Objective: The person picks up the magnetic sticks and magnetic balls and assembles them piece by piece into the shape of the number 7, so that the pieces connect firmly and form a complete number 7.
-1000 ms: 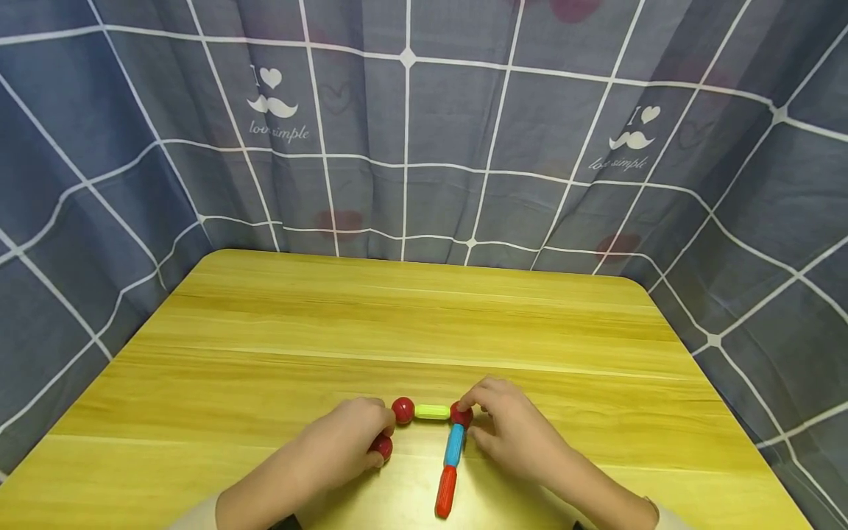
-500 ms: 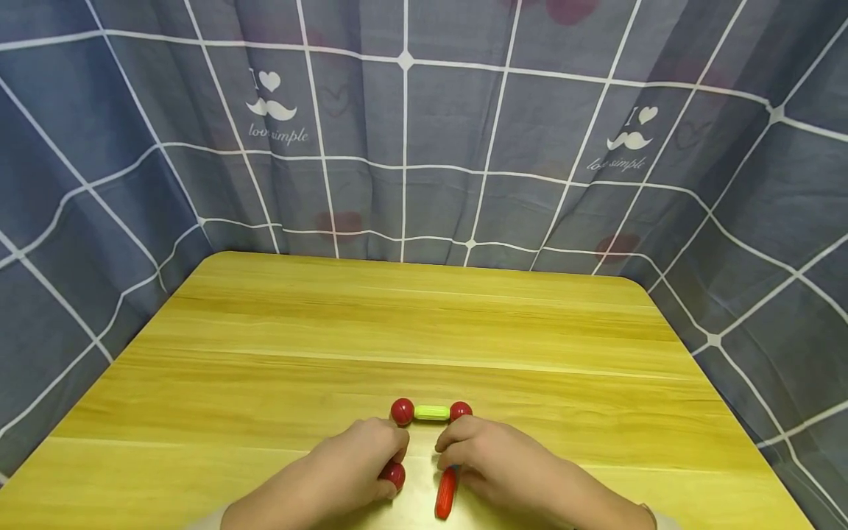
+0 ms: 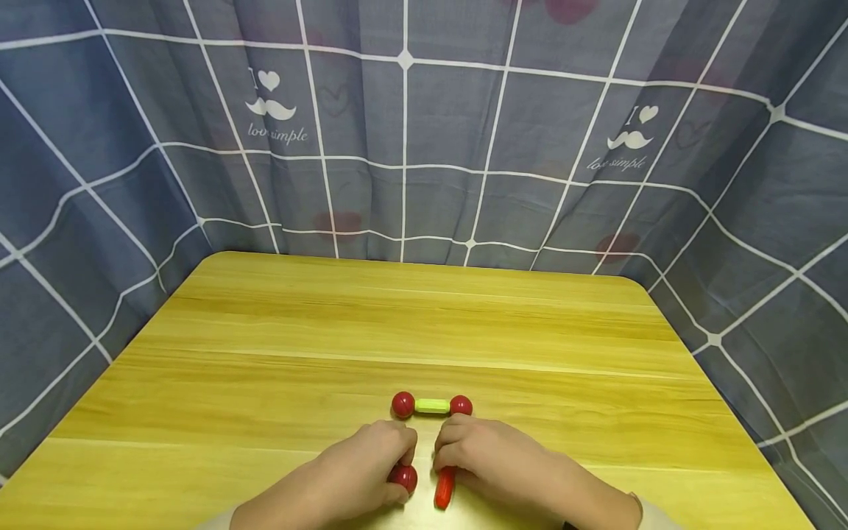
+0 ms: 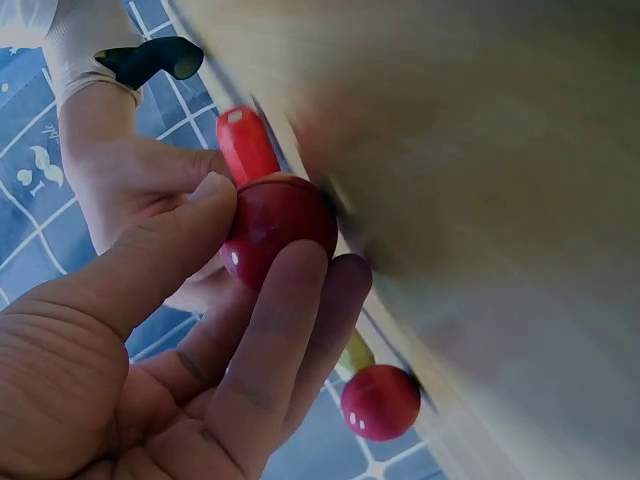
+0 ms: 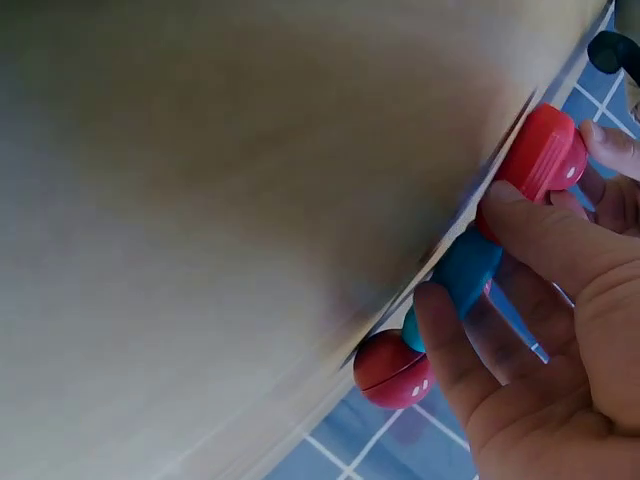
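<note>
My left hand (image 3: 364,464) pinches a red ball (image 3: 403,478) between thumb and fingers, close to the left of a red rod (image 3: 444,489). In the left wrist view that ball (image 4: 280,230) overlaps the red rod's end (image 4: 247,145). My right hand (image 3: 497,456) grips the row of rods, with its thumb at the red rod (image 5: 540,150) and fingers around the blue rod (image 5: 467,268); the head view hides the blue one. Beyond the hands, a yellow-green rod (image 3: 432,405) joins a left red ball (image 3: 403,405) and a right red ball (image 3: 461,405). The blue rod runs to the right ball.
The pieces lie on a yellow wood-grain table (image 3: 411,324), near its front. A blue-grey checked curtain (image 3: 437,132) hangs behind the table and along both sides.
My left hand has brought its ball rightward and nearer the front, beside the red rod. My right hand has moved from the right corner ball down onto the rods. The joined pieces have shifted slightly away.
</note>
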`<action>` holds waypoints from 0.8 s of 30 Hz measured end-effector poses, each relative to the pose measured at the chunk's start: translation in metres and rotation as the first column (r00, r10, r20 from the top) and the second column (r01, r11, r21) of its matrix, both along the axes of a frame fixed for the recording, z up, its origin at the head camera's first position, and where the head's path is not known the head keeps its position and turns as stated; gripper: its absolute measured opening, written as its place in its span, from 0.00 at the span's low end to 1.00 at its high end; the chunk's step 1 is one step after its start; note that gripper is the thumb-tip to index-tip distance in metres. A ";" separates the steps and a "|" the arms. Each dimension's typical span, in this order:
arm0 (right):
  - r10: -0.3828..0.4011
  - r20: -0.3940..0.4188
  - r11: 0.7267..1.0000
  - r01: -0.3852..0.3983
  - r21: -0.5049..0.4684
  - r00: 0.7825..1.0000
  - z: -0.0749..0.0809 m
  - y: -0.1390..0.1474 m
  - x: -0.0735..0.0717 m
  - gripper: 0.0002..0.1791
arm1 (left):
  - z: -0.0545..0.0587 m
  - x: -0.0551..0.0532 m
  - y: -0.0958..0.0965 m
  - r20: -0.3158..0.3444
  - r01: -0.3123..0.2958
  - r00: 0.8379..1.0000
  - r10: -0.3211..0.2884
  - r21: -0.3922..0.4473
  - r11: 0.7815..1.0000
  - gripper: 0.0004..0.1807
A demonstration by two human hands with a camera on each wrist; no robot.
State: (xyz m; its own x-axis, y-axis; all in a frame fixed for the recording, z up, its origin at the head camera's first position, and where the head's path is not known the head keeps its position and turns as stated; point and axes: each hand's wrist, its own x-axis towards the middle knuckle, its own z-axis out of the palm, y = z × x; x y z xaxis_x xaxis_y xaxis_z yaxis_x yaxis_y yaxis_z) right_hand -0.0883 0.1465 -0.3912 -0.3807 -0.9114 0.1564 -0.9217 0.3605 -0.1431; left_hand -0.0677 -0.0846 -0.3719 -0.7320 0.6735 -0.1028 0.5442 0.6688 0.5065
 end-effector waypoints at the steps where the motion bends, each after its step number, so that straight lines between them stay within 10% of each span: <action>1: -0.006 0.002 1.000 0.006 -0.007 1.000 0.000 0.000 -0.002 0.09 | -0.001 -0.001 0.000 -0.001 -0.006 1.000 0.006 0.010 1.000 0.18; 24: -0.056 0.079 0.998 0.057 -0.004 0.995 0.001 0.000 -0.039 0.08 | -0.002 -0.011 0.009 -0.046 -0.019 0.999 0.020 0.035 0.999 0.19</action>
